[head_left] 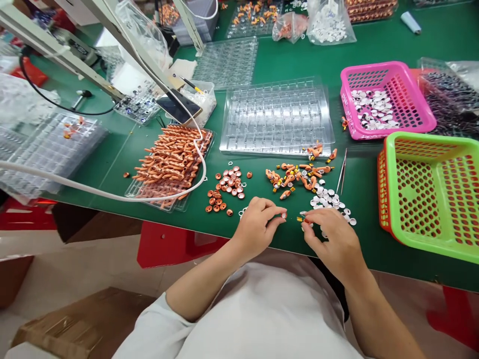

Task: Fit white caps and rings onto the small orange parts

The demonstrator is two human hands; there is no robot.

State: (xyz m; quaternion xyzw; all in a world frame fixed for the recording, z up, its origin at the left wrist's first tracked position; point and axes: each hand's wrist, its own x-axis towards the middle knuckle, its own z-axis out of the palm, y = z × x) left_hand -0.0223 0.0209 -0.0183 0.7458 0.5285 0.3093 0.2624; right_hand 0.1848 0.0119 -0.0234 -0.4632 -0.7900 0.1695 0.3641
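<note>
My left hand (258,224) is closed in a pinch on a small white disc (284,215). Across a short gap, my right hand (331,237) pinches a small orange part with a gold-coloured tab (300,219); the fingers hide most of it. Loose white discs (325,197) lie just beyond the right hand, some partly under it. Past both hands spreads a pile of orange parts with gold tabs (294,174). Copper-coloured round caps (228,184) and a few white rings (242,212) lie beyond the left hand. Tweezers (341,172) rest behind the white discs.
A green basket (430,239) stands at the right, a pink basket (354,132) with white discs behind it. Clear plastic trays (277,117) lie mid-table. Stacked orange rods (172,159) sit left under a looping white cable (149,198). A phone (179,107) leans on a container.
</note>
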